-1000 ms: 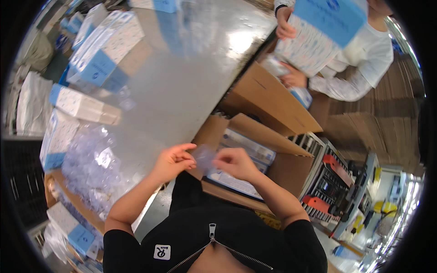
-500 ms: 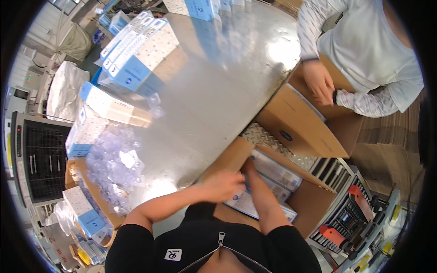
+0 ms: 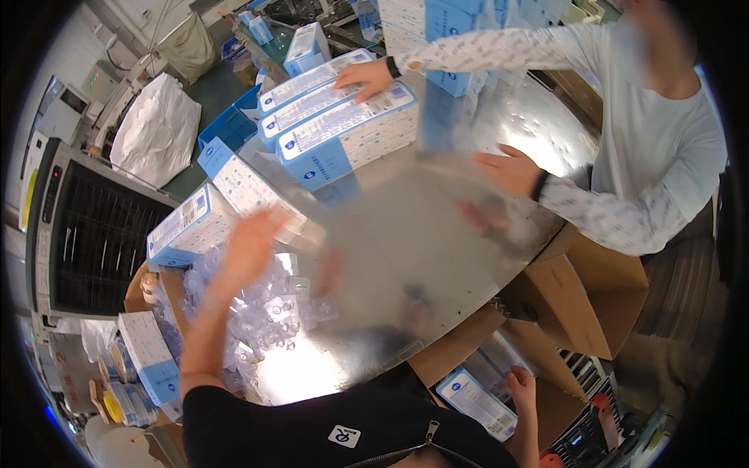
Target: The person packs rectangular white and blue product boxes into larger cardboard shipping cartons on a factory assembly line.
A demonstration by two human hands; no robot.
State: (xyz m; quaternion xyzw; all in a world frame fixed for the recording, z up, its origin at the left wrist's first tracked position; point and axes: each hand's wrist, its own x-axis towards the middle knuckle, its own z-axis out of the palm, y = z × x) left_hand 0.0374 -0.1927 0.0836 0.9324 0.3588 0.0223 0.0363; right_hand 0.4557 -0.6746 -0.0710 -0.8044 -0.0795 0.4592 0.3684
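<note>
My left hand, smeared by motion, is over the left part of the metal table, beside a leaning white-and-blue box. Its fingers are too blurred to read. Below it spreads a pile of clear plastic pieces. My right hand hovers over an open brown carton at the lower right, fingers loosely bent and nothing visible in them. Inside that carton lies a white-and-blue box. Three similar boxes stand in a row on the table, another person's hand resting on them.
The other person's second hand is held over the metal table. A second open carton stands beyond mine. More boxes are stacked at the back. A dark-grilled machine and a blue bin are at left.
My left hand has moved from the carton far left across the table. My right hand has lifted from deep inside the carton. The other person has reached out to the row of boxes.
</note>
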